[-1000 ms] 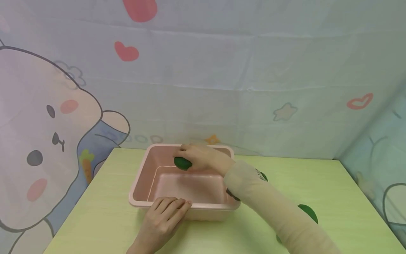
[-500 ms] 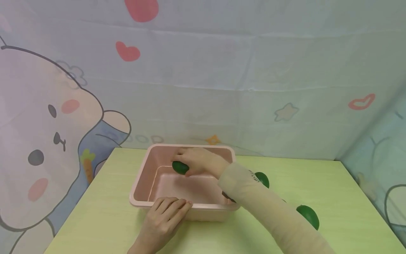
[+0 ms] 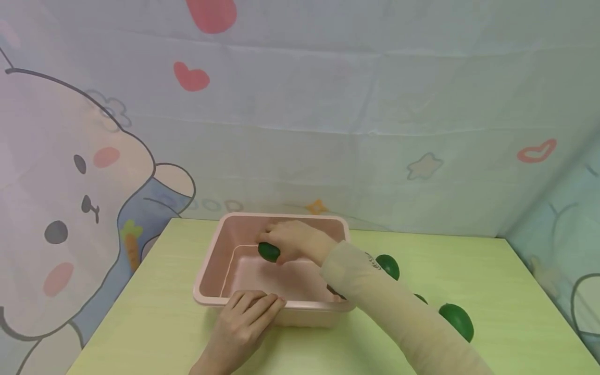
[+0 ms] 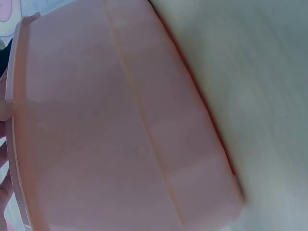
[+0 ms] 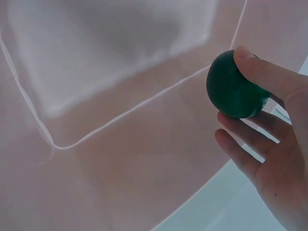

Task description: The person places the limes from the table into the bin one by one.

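My right hand is inside the pink plastic basin, holding a smooth, round, dark green fruit like a lime. In the right wrist view thumb and fingers pinch this fruit over the basin's inner wall. My left hand grips the basin's near rim, its fingers bent over the edge. Seen from the left wrist, the basin's outer wall fills most of the view, with fingers at the rim. A dark brownish thing shows in the basin's right side, mostly hidden by the right sleeve.
Right of the basin, on the light yellow-green table, lie more green fruits: one behind the sleeve, a partly hidden fruit, and a larger-looking fruit. A printed cloth hangs behind the table.
My right hand has lowered slightly into the basin with the green fruit. The right sleeve has shifted, uncovering more of the fruits on the table. The left hand stays on the rim.
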Action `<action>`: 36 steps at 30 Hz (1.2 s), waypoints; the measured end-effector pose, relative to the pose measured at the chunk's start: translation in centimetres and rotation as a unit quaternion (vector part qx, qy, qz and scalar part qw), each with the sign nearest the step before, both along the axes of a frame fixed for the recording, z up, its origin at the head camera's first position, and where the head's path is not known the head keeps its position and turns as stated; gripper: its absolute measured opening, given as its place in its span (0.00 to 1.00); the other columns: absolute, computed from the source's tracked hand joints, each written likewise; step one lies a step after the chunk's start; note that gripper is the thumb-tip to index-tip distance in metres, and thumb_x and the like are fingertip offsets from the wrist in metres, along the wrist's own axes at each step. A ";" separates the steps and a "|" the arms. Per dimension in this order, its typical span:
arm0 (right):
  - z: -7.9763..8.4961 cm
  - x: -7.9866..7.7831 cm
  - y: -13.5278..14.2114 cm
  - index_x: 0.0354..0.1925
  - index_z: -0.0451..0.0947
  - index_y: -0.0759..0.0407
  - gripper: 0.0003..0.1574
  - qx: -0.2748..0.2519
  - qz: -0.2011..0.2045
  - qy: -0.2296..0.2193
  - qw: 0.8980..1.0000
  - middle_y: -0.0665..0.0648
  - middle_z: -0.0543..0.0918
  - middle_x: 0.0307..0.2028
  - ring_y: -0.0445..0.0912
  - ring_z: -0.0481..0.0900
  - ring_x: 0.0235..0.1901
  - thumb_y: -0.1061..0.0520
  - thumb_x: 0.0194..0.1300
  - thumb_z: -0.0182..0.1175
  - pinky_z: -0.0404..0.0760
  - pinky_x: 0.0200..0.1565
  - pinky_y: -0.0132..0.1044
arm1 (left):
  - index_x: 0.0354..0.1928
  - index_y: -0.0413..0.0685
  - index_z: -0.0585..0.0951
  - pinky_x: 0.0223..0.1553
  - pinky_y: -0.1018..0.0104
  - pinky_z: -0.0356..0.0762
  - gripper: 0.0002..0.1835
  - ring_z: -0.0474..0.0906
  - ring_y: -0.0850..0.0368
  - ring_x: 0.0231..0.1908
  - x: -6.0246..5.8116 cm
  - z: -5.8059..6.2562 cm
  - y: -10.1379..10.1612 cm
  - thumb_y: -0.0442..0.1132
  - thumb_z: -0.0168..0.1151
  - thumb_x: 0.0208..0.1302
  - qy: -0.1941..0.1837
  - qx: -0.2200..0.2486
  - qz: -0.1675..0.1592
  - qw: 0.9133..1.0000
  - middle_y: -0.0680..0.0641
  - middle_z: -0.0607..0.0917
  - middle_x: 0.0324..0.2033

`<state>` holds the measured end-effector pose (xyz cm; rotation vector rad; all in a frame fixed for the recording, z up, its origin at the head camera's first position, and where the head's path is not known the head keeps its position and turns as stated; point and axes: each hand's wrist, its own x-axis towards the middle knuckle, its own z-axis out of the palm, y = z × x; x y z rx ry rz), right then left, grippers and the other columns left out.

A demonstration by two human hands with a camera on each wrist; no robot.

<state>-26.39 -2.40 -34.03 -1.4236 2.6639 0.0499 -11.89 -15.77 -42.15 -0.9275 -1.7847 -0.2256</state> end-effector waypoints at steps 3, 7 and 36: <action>0.0 0.1 -0.1 0.57 0.73 0.45 0.30 0.009 -0.007 -0.006 1.000 0.47 0.78 0.51 0.41 0.74 0.40 0.59 0.57 0.67 0.75 0.44 0.30 | 0.38 0.44 0.86 0.38 0.63 0.75 0.15 0.78 0.54 0.33 -0.1 -0.2 -0.2 0.38 0.50 0.73 -0.012 0.002 -0.004 1.000 0.51 0.87 0.33; 0.1 0.2 -0.3 0.61 0.72 0.44 0.33 0.021 -0.010 -0.006 1.000 0.47 0.77 0.55 0.42 0.76 0.45 0.56 0.57 0.69 0.77 0.47 0.31 | 0.38 0.44 0.87 0.39 0.64 0.75 0.15 0.78 0.54 0.34 -0.1 -0.3 -0.3 0.37 0.49 0.73 -0.017 0.003 -0.005 1.000 0.51 0.87 0.34; 2.0 1.1 -0.1 0.63 0.72 0.47 0.34 0.021 -0.044 -0.056 0.997 0.46 0.77 0.61 0.43 0.74 0.61 0.49 0.59 0.68 0.74 0.61 0.35 | 0.39 0.44 0.87 0.38 0.62 0.75 0.16 0.79 0.53 0.34 -0.1 -0.4 -0.1 0.37 0.48 0.74 -0.026 0.011 -0.004 1.000 0.50 0.87 0.33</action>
